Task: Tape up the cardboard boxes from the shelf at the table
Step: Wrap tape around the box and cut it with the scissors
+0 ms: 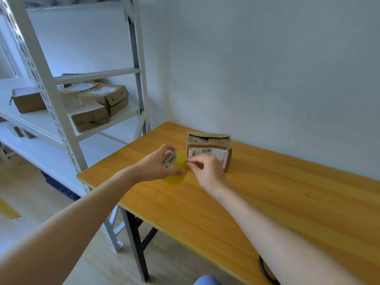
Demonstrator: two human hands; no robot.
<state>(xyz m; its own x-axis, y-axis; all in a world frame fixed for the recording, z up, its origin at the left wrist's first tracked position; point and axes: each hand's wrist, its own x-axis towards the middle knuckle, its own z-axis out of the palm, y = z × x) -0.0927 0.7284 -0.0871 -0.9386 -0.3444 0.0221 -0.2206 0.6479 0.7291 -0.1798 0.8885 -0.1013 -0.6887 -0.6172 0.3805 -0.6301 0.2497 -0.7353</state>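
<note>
A small cardboard box point(209, 151) with a white shipping label stands on the wooden table point(267, 202) near the wall, its top flaps loose and slightly raised. Just in front of it, above the table, my left hand point(154, 166) grips a roll of yellow tape point(174, 171) with a printed cardboard core. My right hand point(207, 171) pinches at the roll's right edge, where the tape end lies. Several more cardboard boxes point(102, 99) sit on the white metal shelf point(61, 124) to the left.
The shelf's upright post point(67, 140) stands close to the table's left corner. A black cable loop point(267, 272) hangs at the table's near edge. A blue object point(205, 280) shows at the bottom. A white wall runs behind the table.
</note>
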